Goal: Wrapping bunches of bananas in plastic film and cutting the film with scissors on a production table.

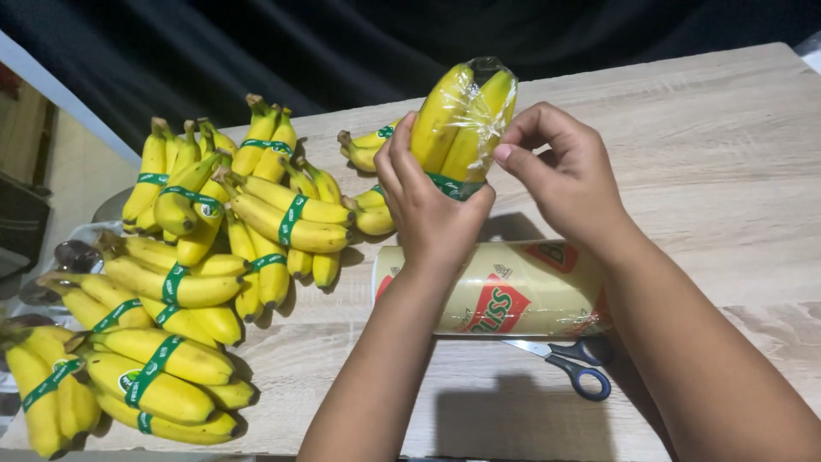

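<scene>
From my head camera, my left hand (425, 201) is clamped around the lower part of a small banana bunch (464, 115), held upright above the wooden table (727, 171). My right hand (560, 175) has its thumb and fingertips pinched together on the clear plastic wrap (489, 111) stretched over the fruit. Below lies the roll of wrap (505, 295), with scissors (573, 364) just beside it. Banded banana bunches (188, 274) are piled to my left. I judge the thin film could tear or bunch up if I pinch too hard, and the bunch could slip if my left grip loosens.
</scene>
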